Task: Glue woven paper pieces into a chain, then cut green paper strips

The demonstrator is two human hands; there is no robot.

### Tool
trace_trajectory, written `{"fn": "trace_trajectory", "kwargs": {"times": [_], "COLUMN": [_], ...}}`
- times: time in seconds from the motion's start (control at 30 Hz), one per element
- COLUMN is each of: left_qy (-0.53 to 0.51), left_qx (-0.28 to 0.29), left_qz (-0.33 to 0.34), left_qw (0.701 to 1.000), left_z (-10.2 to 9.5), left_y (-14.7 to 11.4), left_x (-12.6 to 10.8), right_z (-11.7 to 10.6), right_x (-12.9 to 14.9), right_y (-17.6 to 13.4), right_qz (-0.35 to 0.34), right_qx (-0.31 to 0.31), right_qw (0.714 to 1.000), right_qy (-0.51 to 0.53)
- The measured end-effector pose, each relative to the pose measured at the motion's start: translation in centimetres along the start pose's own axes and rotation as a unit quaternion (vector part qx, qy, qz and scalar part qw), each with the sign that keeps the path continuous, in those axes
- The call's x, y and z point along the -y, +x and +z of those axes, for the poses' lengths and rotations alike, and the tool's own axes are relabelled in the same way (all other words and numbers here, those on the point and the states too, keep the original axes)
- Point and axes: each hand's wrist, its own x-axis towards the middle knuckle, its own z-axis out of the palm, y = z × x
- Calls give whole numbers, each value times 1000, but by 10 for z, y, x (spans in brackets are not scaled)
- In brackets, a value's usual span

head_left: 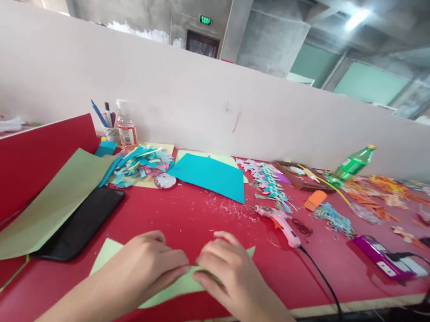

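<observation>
A pale green sheet of paper [170,293] lies at the front edge of the red table, partly covered by both hands. My left hand [152,262] grips its far edge, thumb and fingers pinched together. Just to the right, my right hand [224,269] pinches the same edge, its fingers curled over the paper. The fingertips of the two hands almost meet. The paper's edge looks bent or lifted between them; how far it is folded I cannot tell. Beyond the hands rests a turquoise sheet of paper [211,175].
A pink glue gun [279,225] with a black cord lies right of my hands, near a purple power strip [383,258]. At left are a black phone [85,224] and a green sheet [51,205]. Paper strips [141,163], a clear bottle [126,128] and a green bottle [353,165] stand behind.
</observation>
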Motion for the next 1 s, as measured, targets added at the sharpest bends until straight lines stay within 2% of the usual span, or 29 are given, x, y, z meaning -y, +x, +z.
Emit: {"fn": "trace_trajectory", "kwargs": {"times": [0.07,0.13,0.17,0.23,0.3,0.33,0.37,0.4,0.47,0.5,0.6,0.73,0.8,0.87,0.93,1.0], "left_qy": [1,-14,-25,-59,-120,-175,-243,-326,-495,-550,-625,-657,-645,-623,-607,-603], "left_qx": [-13,-24,-17,-53,-108,-128,-135,-130,-57,-22,-34,-90,-119,-139,-138,-122], "left_qz": [17,1,-32,-153,-288,-316,-317,-288,-187,-153,-116,-86,-108,-146,-172,-177], "left_qw": [1000,1000,999,985,944,924,907,891,847,821,771,743,747,756,763,768], "left_z": [-1,-7,-10,-17,-19,-17,-13,-8,5,11,21,12,5,2,3,7], "left_y": [-2,-15,-24,-43,-54,-56,-54,-49,-34,-26,-1,18,23,27,29,32], "left_x": [7,26,38,62,77,79,79,75,63,56,38,27,25,24,26,29], "right_z": [1,-1,-3,-6,-6,-3,1,7,22,29,50,63,64,61,54,44], "right_x": [4,-3,-9,-22,-31,-34,-34,-32,-25,-20,-4,10,12,10,6,-2], "right_y": [4,-1,-7,-20,-31,-35,-37,-37,-32,-28,-15,-5,-4,-4,-2,4], "right_qz": [19,73,103,167,240,286,333,377,433,440,429,463,460,435,390,336], "right_qx": [44,55,54,45,16,-10,-43,-73,-94,-76,5,16,19,36,66,62], "right_qw": [998,993,989,975,948,926,896,861,791,764,707,634,633,659,701,765], "right_qy": [38,75,94,141,208,248,290,334,422,466,562,620,623,613,594,546]}}
